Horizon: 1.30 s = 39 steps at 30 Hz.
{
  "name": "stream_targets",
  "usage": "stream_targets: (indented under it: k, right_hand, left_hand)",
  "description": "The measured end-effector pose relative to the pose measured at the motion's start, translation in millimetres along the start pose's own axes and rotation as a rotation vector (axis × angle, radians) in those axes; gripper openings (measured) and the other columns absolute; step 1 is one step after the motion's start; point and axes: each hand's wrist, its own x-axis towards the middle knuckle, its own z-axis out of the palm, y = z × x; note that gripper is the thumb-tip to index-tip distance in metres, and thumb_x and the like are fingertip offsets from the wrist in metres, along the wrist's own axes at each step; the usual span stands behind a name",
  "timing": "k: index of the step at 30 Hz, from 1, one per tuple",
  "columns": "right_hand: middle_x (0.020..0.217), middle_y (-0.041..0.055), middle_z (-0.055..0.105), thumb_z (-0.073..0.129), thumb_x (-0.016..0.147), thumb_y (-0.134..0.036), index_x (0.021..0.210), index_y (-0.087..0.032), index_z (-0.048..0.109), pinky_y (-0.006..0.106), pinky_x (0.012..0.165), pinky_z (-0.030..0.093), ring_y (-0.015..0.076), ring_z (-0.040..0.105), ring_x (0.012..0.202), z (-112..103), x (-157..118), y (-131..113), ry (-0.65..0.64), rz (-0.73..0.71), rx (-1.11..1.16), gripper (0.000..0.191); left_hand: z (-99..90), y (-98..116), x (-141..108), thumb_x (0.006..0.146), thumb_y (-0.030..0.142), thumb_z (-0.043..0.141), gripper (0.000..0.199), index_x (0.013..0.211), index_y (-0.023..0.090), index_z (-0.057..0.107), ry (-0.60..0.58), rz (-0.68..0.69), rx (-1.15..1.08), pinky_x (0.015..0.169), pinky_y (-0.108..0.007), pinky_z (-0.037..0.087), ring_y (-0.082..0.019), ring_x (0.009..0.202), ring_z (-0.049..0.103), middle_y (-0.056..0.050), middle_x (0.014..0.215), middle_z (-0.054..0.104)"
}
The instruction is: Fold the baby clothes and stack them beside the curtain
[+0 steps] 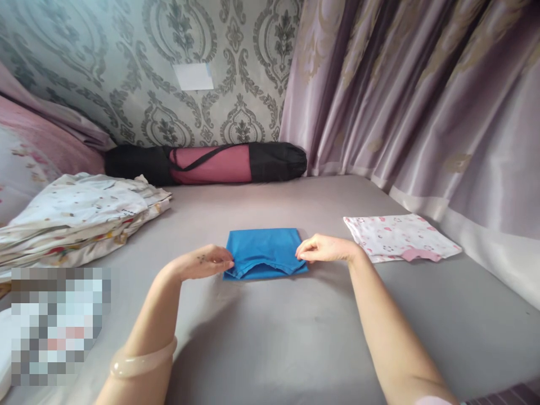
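A blue garment (265, 250) lies folded into a rectangle on the grey sheet (270, 343), its curved neckline toward me. At its left edge, my left hand (208, 262) has its fingers closed on the fabric near the lower left corner. My right hand (323, 248) pinches the opposite edge of the same garment, thumb and fingers together. A pale bangle (143, 363) circles my left forearm. To the right of the blue garment lies a flat folded white garment (392, 233) with pink prints.
At the left is a stack of patterned light cloths (84, 208). A black and pink roll bag (211, 164) lies along the wallpapered wall. Purple curtains (379, 84) hang at the right. A blurred patch (59, 326) covers something at the lower left.
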Motion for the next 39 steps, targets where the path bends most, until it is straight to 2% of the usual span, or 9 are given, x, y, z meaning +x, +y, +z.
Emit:
stream_targets:
  k: [4,6,9,11,14,18,30,35,39]
  right_hand:
    - [0.085,0.0079,0.073,0.060,0.082,-0.049,0.096,-0.013,0.072,0.021,0.054,0.048,0.0113,0.063,0.058,0.0,-0.9,-2.0,0.003,0.089,0.045,0.041]
    - [0.082,0.0071,0.073,0.054,0.086,-0.047,0.096,-0.013,0.071,0.023,0.055,0.049,0.0124,0.062,0.059,2.7,4.9,-3.2,0.137,0.045,0.023,0.040]
    - [0.102,0.0101,0.072,0.044,0.092,-0.040,0.107,-0.015,0.069,0.033,0.083,0.052,0.0191,0.067,0.089,15.1,21.8,-6.6,0.576,-0.074,-0.113,0.038]
    - [0.129,0.0120,0.061,0.037,0.095,-0.037,0.125,-0.017,0.060,0.038,0.104,0.040,0.0218,0.054,0.121,28.6,34.4,-10.9,0.737,-0.134,-0.264,0.043]
    - [0.152,0.0119,0.036,0.029,0.098,-0.038,0.145,-0.014,0.040,0.043,0.117,0.020,0.0226,0.026,0.142,49.9,48.1,-18.3,0.617,-0.112,-0.495,0.053]
    - [0.157,0.0103,0.023,0.022,0.100,-0.043,0.150,-0.012,0.028,0.046,0.119,0.009,0.0238,0.012,0.146,65.8,56.6,-18.8,0.521,-0.041,-0.687,0.060]
    - [0.156,0.0102,0.025,0.021,0.099,-0.047,0.149,-0.013,0.030,0.046,0.117,0.014,0.0248,0.017,0.145,72.5,64.8,3.9,0.455,0.032,-0.755,0.062]
    - [0.156,0.0128,0.026,0.024,0.098,-0.047,0.149,-0.012,0.031,0.050,0.116,0.016,0.0277,0.018,0.145,66.5,66.9,-9.6,0.379,0.088,-0.731,0.062]
    - [0.156,0.0144,0.025,0.023,0.099,-0.045,0.148,-0.014,0.033,0.052,0.116,0.012,0.0278,0.016,0.145,74.3,80.6,-32.9,0.469,0.047,-0.740,0.059]
  left_hand:
    - [5.5,-2.2,5.8,0.077,0.051,0.056,0.035,0.064,0.019,0.066,0.152,-0.034,0.014,0.051,-0.021,0.035,-0.014,0.054,0.047,0.000,0.056,0.055]
    - [13.0,2.2,12.1,0.081,0.046,0.053,0.031,0.070,0.021,0.068,0.271,0.035,0.039,0.054,-0.022,0.037,-0.014,0.056,0.050,0.000,0.061,0.057]
    - [31.3,11.4,24.5,0.086,0.041,0.052,0.026,0.091,0.022,0.070,0.368,0.218,0.103,0.068,-0.025,0.044,-0.018,0.073,0.057,-0.004,0.082,0.064]
    - [45.6,15.2,31.2,0.087,0.038,0.053,0.026,0.101,0.022,0.067,0.371,0.322,0.185,0.078,-0.028,0.045,-0.020,0.088,0.057,-0.007,0.095,0.063]
    - [63.5,15.0,33.2,0.090,0.030,0.051,0.026,0.109,0.020,0.063,0.331,0.370,0.335,0.082,-0.031,0.046,-0.022,0.096,0.055,-0.009,0.101,0.059]
    - [77.6,9.8,24.8,0.093,0.020,0.042,0.026,0.109,0.018,0.063,0.310,0.372,0.494,0.080,-0.032,0.046,-0.021,0.089,0.054,-0.009,0.096,0.058]
    - [87.0,7.6,13.4,0.093,0.014,0.033,0.033,0.110,0.016,0.061,0.327,0.374,0.590,0.083,-0.035,0.045,-0.022,0.091,0.053,-0.012,0.103,0.060]
    - [90.2,10.2,7.9,0.094,0.014,0.032,0.033,0.108,0.019,0.062,0.315,0.338,0.651,0.079,-0.034,0.043,-0.022,0.090,0.053,-0.010,0.100,0.059]
    - [94.5,17.4,0.2,0.093,0.013,0.035,0.031,0.107,0.020,0.061,0.302,0.308,0.714,0.076,-0.033,0.043,-0.021,0.089,0.052,-0.009,0.099,0.058]
